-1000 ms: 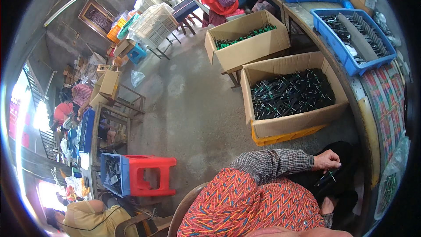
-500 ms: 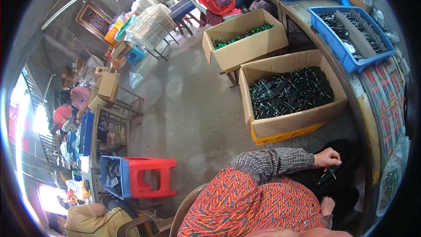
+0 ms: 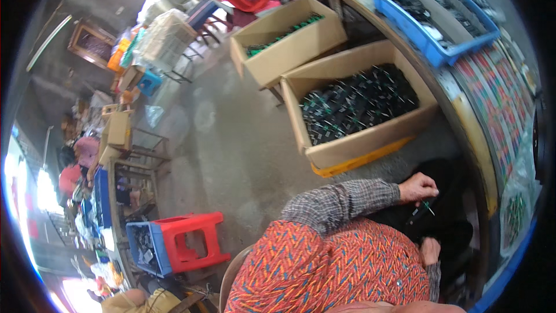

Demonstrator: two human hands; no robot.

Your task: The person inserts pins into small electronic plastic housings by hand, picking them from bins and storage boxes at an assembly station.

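Over my dark-clothed lap, at the lower right, my left hand reaches out from a checked sleeve with its fingers pinched together. Just below the fingertips is a small black-and-green piece with a thin metal pin; the fingers seem closed on its upper end. My right hand rests low beside my body, below that piece. Its fingers are mostly lost against the dark cloth, so their grip cannot be told. Similar dark pieces with green bits and metal pins fill a large open carton beyond my left arm.
A second carton with green pieces stands farther off. Along the right runs a workbench with a blue divided crate and a plastic bag of green parts. At left are a red stool, a blue bin and other people.
The whole view has shifted, so cartons and bench appear farther up and left. My hands and the small piece keep nearly the same places relative to each other.
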